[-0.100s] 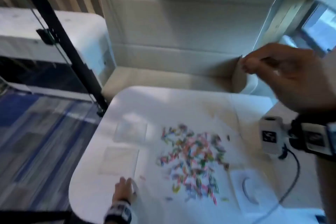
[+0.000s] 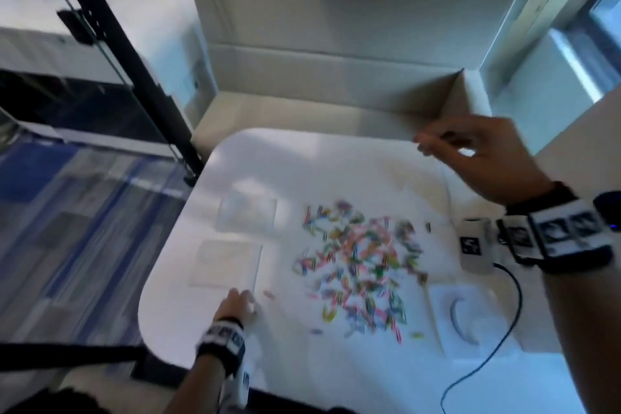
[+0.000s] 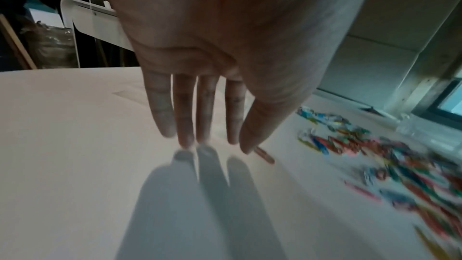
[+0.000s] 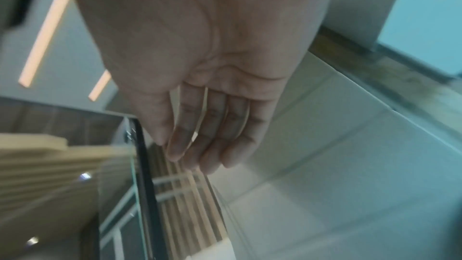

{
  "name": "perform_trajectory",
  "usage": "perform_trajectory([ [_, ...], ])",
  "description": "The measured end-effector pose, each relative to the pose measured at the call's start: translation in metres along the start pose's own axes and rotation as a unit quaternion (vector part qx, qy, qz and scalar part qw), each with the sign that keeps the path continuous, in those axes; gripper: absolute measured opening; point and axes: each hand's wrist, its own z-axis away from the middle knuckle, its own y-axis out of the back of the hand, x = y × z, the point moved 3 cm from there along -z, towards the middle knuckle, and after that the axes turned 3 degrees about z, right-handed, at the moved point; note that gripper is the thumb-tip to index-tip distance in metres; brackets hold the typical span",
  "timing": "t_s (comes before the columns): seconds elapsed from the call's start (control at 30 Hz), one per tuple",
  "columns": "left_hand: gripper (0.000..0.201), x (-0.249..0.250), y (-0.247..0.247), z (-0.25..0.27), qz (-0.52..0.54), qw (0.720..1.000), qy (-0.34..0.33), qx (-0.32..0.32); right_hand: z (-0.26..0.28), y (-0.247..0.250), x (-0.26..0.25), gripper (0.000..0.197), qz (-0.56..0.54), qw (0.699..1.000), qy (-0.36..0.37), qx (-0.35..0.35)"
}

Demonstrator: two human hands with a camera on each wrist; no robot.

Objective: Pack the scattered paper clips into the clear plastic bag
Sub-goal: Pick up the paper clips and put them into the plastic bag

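Observation:
A pile of coloured paper clips (image 2: 363, 265) lies scattered over the middle of the white table (image 2: 302, 171); the same paper clips (image 3: 375, 155) show blurred at the right of the left wrist view. Two flat clear plastic bags lie left of the pile, one (image 2: 247, 213) farther and one (image 2: 226, 264) nearer. My left hand (image 2: 237, 304) rests near the front left edge, below the nearer bag; its straight fingertips (image 3: 186, 141) touch the tabletop. One loose pink clip (image 3: 263, 154) lies beside its thumb. My right hand (image 2: 470, 148) hangs high above the far right corner, fingers (image 4: 197, 145) loosely extended, holding nothing.
A small white box with a black marker (image 2: 472, 245) and a black cable (image 2: 504, 329) sit at the table's right. A white tray with a curved piece (image 2: 467, 316) lies at the front right. A padded bench and a black post (image 2: 144, 77) stand behind.
My right hand has dropped a little lower and its fingers have loosened. The left hand stays on the table near the front edge.

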Motion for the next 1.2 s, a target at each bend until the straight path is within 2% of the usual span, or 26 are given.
perform_trajectory([
  [0.1, 0.004, 0.018, 0.030, 0.001, 0.090, 0.995, -0.038, 0.038, 0.019, -0.062, 0.080, 0.007, -0.003, 0.991, -0.113, -0.073],
  [0.17, 0.011, 0.025, 0.049, -0.004, 0.176, 0.977, -0.045, 0.111, 0.035, -0.093, 0.128, 0.008, 0.010, 0.977, -0.178, -0.119],
  [0.23, 0.007, 0.025, 0.067, -0.017, 0.258, 0.943, -0.030, 0.210, 0.054, -0.118, 0.173, 0.007, 0.054, 0.958, -0.244, -0.144],
  [0.27, 0.008, 0.021, 0.074, -0.023, 0.298, 0.921, -0.002, 0.249, 0.064, -0.126, 0.193, 0.008, 0.082, 0.946, -0.280, -0.145],
  [0.33, 0.019, 0.012, 0.078, -0.038, 0.351, 0.893, 0.046, 0.277, 0.085, -0.138, 0.230, 0.013, 0.133, 0.921, -0.337, -0.143],
  [0.37, 0.025, 0.010, 0.077, -0.044, 0.348, 0.897, 0.059, 0.265, 0.093, -0.142, 0.246, 0.015, 0.150, 0.912, -0.356, -0.141],
  [0.47, 0.042, 0.011, 0.065, -0.059, 0.290, 0.934, 0.090, 0.187, 0.105, -0.150, 0.281, 0.022, 0.212, 0.894, -0.364, -0.150],
  [0.57, 0.060, 0.014, 0.045, -0.073, 0.203, 0.966, 0.087, 0.133, 0.107, -0.154, 0.307, 0.038, 0.262, 0.871, -0.379, -0.171],
  [0.63, 0.065, 0.015, 0.033, -0.079, 0.161, 0.977, 0.091, 0.107, 0.107, -0.154, 0.319, 0.046, 0.283, 0.859, -0.384, -0.182],
  [0.7, 0.059, 0.017, 0.024, -0.080, 0.156, 0.977, 0.099, 0.103, 0.107, -0.155, 0.328, 0.051, 0.292, 0.851, -0.391, -0.193],
  [0.87, 0.013, 0.024, 0.024, -0.070, 0.182, 0.967, 0.100, 0.148, 0.105, -0.165, 0.345, 0.061, 0.286, 0.845, -0.397, -0.216],
  [0.97, 0.019, 0.031, 0.034, -0.065, 0.158, 0.972, 0.094, 0.145, 0.099, -0.179, 0.342, 0.067, 0.275, 0.853, -0.379, -0.229],
  [1.07, 0.025, 0.036, 0.038, -0.065, 0.193, 0.975, 0.058, 0.091, 0.093, -0.193, 0.330, 0.064, 0.265, 0.871, -0.349, -0.224],
  [1.13, 0.027, 0.040, 0.041, -0.065, 0.253, 0.964, 0.019, 0.072, 0.098, -0.200, 0.319, 0.060, 0.261, 0.881, -0.327, -0.220],
  [1.2, 0.020, 0.045, 0.048, -0.062, 0.304, 0.948, -0.017, 0.093, 0.109, -0.208, 0.306, 0.062, 0.259, 0.901, -0.271, -0.220],
])
